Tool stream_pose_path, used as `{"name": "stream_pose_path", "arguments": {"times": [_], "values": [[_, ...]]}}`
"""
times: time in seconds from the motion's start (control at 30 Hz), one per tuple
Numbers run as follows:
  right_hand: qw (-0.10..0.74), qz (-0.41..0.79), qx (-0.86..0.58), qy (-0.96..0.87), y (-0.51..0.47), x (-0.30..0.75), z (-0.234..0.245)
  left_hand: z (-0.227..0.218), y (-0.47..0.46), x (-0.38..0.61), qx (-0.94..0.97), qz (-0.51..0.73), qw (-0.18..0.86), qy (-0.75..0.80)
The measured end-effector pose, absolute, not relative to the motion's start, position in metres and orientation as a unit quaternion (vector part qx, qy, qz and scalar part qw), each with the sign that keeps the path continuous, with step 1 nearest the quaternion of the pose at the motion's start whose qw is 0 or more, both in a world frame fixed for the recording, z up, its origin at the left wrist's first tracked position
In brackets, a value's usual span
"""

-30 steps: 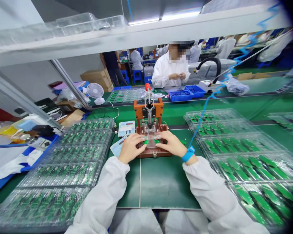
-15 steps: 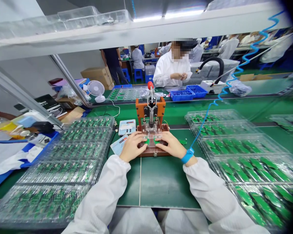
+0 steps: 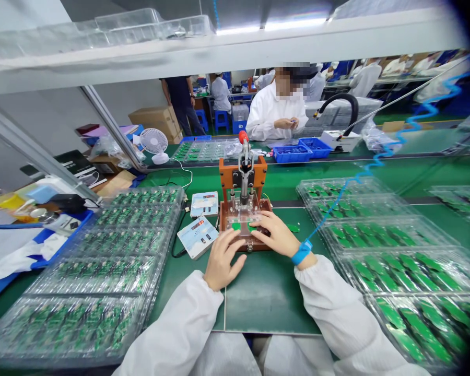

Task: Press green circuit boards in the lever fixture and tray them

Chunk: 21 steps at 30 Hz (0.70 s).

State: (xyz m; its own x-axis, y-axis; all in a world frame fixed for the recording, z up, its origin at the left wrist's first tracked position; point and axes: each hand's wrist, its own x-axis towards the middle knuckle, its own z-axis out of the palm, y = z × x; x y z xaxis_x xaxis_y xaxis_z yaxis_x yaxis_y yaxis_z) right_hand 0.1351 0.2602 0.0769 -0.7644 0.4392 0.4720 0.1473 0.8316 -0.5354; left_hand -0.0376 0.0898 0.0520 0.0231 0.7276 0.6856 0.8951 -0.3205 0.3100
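A toggle-clamp fixture (image 3: 243, 175) with orange uprights, a brown base and a red knob stands before me. Two green circuit board pieces (image 3: 235, 226) show under its clear plate, at the left and right. My right hand (image 3: 277, 234), a blue wrist strap (image 3: 301, 251) behind it, rests fingertips at the right-hand green piece, fingers stretched out. At the fixture's front left edge is my left hand (image 3: 224, 259), fingers spread and nothing visible in them. Another green board (image 3: 293, 228) lies on the mat just right of the fixture.
Two small display meters (image 3: 198, 237) sit left of the fixture. Clear trays of populated boards (image 3: 97, 266) fill the left side. Trays of green boards (image 3: 399, 271) line the right. A blue coiled cord (image 3: 339, 196) runs up from the wrist strap. A co-worker (image 3: 278, 112) sits opposite.
My left hand has drawn back from the fixture towards me, uncovering the nearer meter. My right hand has barely moved. The coiled cord has swung to the right.
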Motion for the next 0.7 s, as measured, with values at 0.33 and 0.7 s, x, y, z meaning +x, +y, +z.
{"name": "stream_pose_path", "arguments": {"times": [0.33,0.7], "values": [[0.483,0.192,-0.285,-0.805,0.291,0.132,0.129,0.051,0.089,-0.023,-0.782,-0.371,0.042,-0.499],[0.359,0.431,-0.199,-0.804,0.377,0.031,0.294,0.045,0.088,-0.026,-0.794,-0.331,0.026,-0.51]]}}
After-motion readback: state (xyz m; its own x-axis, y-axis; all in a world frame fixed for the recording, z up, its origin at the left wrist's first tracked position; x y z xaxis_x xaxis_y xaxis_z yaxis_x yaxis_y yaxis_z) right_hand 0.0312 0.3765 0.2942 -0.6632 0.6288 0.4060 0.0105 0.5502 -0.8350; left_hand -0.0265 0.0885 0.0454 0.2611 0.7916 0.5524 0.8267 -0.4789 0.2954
